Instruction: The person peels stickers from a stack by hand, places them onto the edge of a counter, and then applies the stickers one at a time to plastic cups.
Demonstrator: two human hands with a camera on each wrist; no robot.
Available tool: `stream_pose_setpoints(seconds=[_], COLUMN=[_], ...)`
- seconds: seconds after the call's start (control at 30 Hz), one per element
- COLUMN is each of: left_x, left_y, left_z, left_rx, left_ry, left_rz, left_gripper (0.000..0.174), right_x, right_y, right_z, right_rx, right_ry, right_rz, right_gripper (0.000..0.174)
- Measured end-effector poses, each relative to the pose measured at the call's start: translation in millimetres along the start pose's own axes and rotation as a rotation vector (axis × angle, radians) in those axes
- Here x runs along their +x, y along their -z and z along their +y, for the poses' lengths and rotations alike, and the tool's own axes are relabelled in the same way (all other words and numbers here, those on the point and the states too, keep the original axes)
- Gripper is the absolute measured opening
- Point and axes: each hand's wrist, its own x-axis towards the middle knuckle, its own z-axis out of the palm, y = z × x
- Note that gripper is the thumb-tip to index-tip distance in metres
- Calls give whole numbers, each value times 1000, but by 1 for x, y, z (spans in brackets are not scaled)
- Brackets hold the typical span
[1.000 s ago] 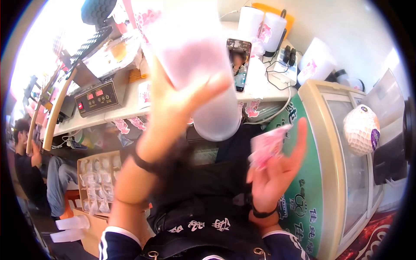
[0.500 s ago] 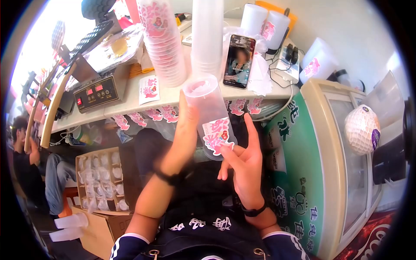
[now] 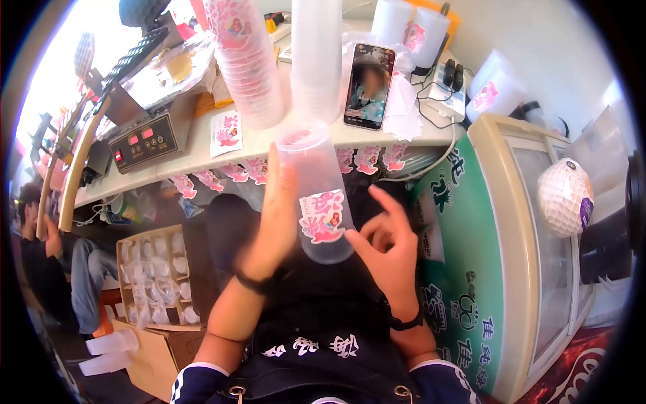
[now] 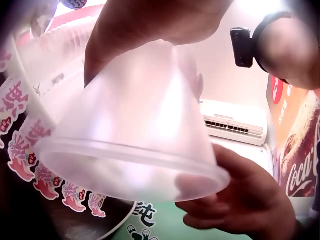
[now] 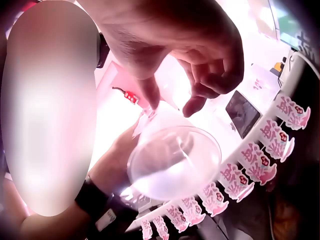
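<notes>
My left hand (image 3: pixel 277 212) grips a clear plastic cup (image 3: pixel 315 165) from its left side, above the lap. The cup leans with its rim end toward the counter and its base toward me. A pink and white sticker (image 3: pixel 321 217) with printed characters lies on the cup's side. My right hand (image 3: pixel 391 252) is at the right of the cup, its thumb tip at the sticker's lower right edge. The right index finger stands away from the cup, and the other fingers curl loosely. In the left wrist view the cup's wide rim (image 4: pixel 132 150) faces the camera.
Two tall cup stacks, one stickered (image 3: pixel 245 74) and one plain (image 3: pixel 316 60), stand on the counter (image 3: pixel 192 168) beside a phone (image 3: pixel 369 87). More stickers (image 3: pixel 367 160) hang along its front edge. A glass-topped freezer (image 3: pixel 464 269) is at right; a box of wrapped items (image 3: pixel 155 279) sits lower left.
The cup came down from close to the camera to above the lap. The sticker, earlier held apart in the right hand, is now on the cup, and the right fingers have moved off it except the thumb.
</notes>
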Motion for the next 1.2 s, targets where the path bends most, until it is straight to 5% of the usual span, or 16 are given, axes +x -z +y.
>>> stream_pose_setpoints(seconds=[0.07,0.13,0.2,0.3,0.47,0.63,0.73,0.87,0.9,1.03,1.2], left_x=[-2,-9,-13,-19,-23,-30,-34,-36,-37,-42,-43], left_y=[1,-10,-12,-7,-4,-2,-3,-8,-7,1,-2], left_z=[-10,-11,-15,-6,8,3,-2,-1,-4,-18,-11], left_rx=[-76,-188,-338,-86,101,-101,-33,-158,-191,-179,-120], left_ry=[123,286,260,238,262,431,269,266,274,200,263], left_rz=[-91,-185,-257,-361,-437,-376,-354,-266,-231,-211,-143], left_gripper=[69,89,98,114,111,108,96,84,79,71,81], right_x=[7,16,22,27,34,38,27,7,7,9,5], right_y=[0,-8,-12,-11,3,8,5,-6,-5,1,13], right_z=[-4,-12,-7,-1,-5,7,5,-13,-11,3,2], right_rx=[10,214,419,500,594,697,516,415,418,392,463], right_ry=[418,314,128,129,101,-17,91,156,89,123,11], right_rz=[205,29,-69,-128,-177,-191,-156,-190,-291,-477,-565], right_gripper=[91,95,86,74,58,33,34,63,91,117,120])
